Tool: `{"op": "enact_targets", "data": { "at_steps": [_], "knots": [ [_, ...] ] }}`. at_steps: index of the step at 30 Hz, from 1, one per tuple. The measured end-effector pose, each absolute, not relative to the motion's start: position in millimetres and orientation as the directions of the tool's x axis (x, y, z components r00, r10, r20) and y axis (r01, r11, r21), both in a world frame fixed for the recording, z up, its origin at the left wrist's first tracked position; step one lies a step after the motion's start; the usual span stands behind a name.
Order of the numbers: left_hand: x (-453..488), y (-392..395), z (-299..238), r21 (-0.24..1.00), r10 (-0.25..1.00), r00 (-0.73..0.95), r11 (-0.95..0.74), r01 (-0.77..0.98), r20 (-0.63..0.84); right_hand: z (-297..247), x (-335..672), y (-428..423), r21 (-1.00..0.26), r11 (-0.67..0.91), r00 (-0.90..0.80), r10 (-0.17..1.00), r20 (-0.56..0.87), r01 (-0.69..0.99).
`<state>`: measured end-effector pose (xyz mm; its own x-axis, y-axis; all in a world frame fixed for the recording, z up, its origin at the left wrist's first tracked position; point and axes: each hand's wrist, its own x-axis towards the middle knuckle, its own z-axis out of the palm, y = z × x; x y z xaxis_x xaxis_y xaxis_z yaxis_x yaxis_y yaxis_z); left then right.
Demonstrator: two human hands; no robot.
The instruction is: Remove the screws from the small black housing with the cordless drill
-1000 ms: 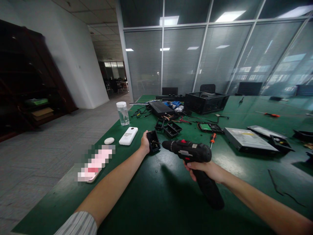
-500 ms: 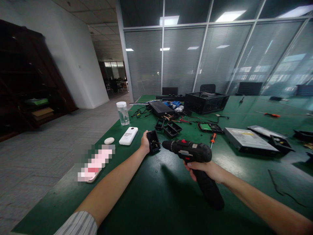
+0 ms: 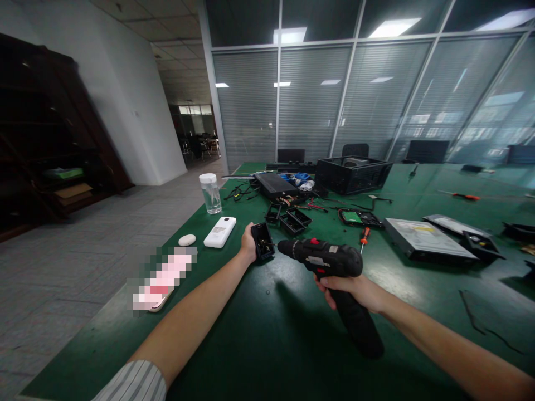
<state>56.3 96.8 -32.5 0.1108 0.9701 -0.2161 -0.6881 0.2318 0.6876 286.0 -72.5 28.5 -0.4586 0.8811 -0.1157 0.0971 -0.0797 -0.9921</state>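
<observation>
Over the green table [image 3: 234,351], I have the black, open box [image 3: 263,239], seemingly plastic, in the curled fingers of my left hand [image 3: 248,244]. My right hand [image 3: 357,288] wraps tightly round the black-and-red power drill [image 3: 334,259], its nose aimed at the box; contact I can't tell. Likely screw work; next, I'd need steady alignment.

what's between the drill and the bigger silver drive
In the head view, an orange-handled screwdriver lies on the green table between the drill and the bigger silver drive.
</observation>
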Motion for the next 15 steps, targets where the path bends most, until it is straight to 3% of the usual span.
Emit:
{"op": "enact_targets", "data": {
  "at_steps": [15],
  "knots": [
    [56.6, 95.6, -29.9, 0.68, 0.964, 0.098, 0.244, -0.691, -0.246, 31.4, 284.1, -73.0, -0.993, -0.06, -0.469, 0.877, -0.103, 0.105]
  ]
}}
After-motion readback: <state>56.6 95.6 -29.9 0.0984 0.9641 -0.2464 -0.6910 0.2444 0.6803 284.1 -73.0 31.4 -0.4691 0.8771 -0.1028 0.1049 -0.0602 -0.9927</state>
